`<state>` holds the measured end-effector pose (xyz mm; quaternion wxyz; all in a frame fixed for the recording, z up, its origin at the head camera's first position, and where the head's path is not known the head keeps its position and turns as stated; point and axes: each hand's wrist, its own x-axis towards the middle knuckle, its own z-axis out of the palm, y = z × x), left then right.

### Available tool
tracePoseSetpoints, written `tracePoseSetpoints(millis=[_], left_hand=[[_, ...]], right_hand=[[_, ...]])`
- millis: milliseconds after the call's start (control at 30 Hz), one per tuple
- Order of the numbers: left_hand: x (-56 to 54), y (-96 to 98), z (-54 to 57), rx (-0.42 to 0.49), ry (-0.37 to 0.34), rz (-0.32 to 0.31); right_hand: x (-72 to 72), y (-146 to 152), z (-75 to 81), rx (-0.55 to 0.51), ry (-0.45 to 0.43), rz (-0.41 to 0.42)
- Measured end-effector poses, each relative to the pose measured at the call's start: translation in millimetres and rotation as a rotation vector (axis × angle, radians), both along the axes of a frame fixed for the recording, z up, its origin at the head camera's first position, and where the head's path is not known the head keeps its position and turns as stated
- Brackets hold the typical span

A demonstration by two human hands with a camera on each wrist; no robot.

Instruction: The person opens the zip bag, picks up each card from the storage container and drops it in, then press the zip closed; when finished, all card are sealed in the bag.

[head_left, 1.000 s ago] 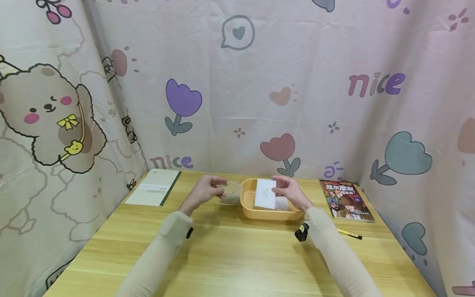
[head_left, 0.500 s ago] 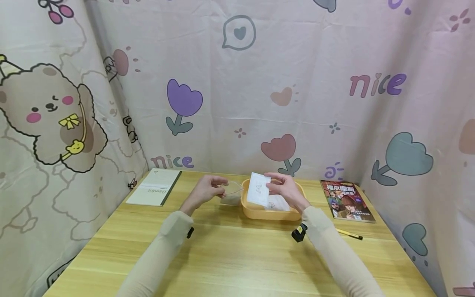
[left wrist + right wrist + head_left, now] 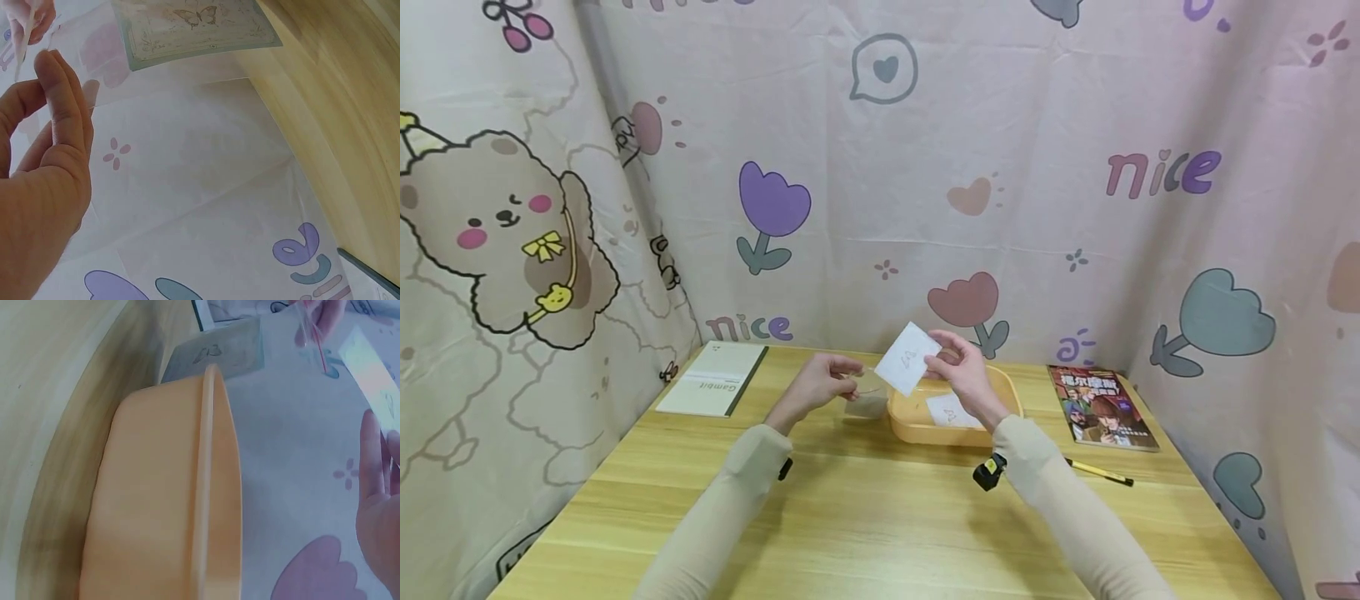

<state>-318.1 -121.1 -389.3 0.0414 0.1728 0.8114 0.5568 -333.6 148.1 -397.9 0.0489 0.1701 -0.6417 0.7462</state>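
One card (image 3: 200, 37) appears already inside the clear bag (image 3: 169, 80), its mouth seemingly pinched by the left hand (image 3: 808, 385), near the bench's (image 3: 880, 517) far edge. Another card (image 3: 951, 411) remains in the orange tub (image 3: 951, 435). By the tub's left end, the right hand (image 3: 964, 372) pinches a tilted white card (image 3: 904, 362) bearing a faint drawing.

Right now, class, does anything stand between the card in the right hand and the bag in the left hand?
Nothing visible does. The right hand holds the card close to the left hand, which pinches the bag; the tray sits lower, so it seems out of the way.
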Motion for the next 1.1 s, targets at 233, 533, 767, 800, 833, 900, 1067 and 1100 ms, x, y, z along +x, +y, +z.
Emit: tracePoseSetpoints(millis=[233,533,767,800,833,900,1067,1100], left_hand=[[-0.4,0.1,1.2,0.000,-0.004,0.006],[-1.4,0.2,1.4,-0.007,0.007,-0.001],[-0.5,2.6,2.4,0.012,-0.001,0.016],[-0.5,2.7,2.4,0.017,-0.002,0.016],[-0.3,2.8,2.3,0.021,0.004,0.011],[-0.4,2.8,1.8,0.032,0.001,0.010],[-0.8,2.5,1.1,0.034,-0.017,0.015],[-0.9,2.5,1.0,0.034,-0.018,0.013]], right_hand=[[-1.8,-13,3.2,-0.027,0.075,-0.007],[-3.1,-28,-0.2,-0.025,0.163,0.007],[13.6,-34,12.5,0.189,0.312,-0.063],[17.6,-35,15.9,0.219,0.335,-0.071],[21.3,-36,18.8,0.244,0.356,-0.077],[26.3,-38,21.8,0.295,0.409,-0.091],[20.8,-40,13.6,0.383,0.486,-0.145],[18.0,-40,11.1,0.393,0.486,-0.155]])
